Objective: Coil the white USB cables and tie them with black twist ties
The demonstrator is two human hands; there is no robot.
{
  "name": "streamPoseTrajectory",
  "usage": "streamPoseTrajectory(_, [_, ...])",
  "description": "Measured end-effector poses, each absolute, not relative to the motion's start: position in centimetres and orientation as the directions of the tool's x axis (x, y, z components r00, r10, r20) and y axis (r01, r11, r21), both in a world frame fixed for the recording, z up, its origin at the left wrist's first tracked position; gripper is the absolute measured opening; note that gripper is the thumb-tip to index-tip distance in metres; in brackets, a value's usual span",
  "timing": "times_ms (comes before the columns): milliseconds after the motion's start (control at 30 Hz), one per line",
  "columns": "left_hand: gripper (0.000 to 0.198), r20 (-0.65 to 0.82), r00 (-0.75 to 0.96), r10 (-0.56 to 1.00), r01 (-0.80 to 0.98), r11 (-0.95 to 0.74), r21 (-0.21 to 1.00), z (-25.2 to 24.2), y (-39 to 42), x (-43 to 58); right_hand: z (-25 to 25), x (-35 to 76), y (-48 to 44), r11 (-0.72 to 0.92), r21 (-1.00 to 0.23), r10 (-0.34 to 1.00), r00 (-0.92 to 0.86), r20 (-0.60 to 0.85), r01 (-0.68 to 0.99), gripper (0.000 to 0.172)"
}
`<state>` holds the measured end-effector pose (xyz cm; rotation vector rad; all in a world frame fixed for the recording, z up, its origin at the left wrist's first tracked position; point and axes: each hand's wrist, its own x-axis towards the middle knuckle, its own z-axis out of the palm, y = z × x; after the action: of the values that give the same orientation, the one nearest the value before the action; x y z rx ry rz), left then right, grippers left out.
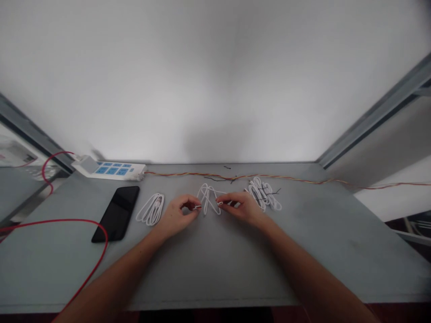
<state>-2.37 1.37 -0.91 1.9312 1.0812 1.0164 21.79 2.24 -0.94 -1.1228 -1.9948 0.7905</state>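
Observation:
A loosely looped white cable (208,197) lies on the grey table between my two hands. My left hand (182,213) pinches one end of it between thumb and fingertips. The other end is pinched in my right hand (240,205). Just left of my left hand rests a coiled white cable (153,209). Beyond my right hand are bundled white cables (264,194) with thin dark ties around them, partly hidden by that hand.
A black phone (117,213) lies on the left of the table (215,269). Behind it is a white power strip (116,170) with blue sockets. A red cable (105,237) curves over the left side. Twisted wires (286,177) and dark ties (215,179) lie along the back.

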Motion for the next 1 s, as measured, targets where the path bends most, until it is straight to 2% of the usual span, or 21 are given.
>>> streamPoseTrajectory(733, [0.01, 0.283, 0.35, 0.893, 0.374, -0.41, 0.832, -0.76, 1.15, -2.41, -0.84, 21.95, 2.24, 0.409, -0.778, 0.895, -0.376, 0.24, 0.476, 0.017])
streamPoseTrajectory(1000, [0.008, 0.297, 0.316, 0.901, 0.331, -0.398, 0.856, -0.79, 1.13, -2.53, -0.36, 21.74, 2.18, 0.469, -0.756, 0.867, -0.402, 0.294, 0.457, 0.017])
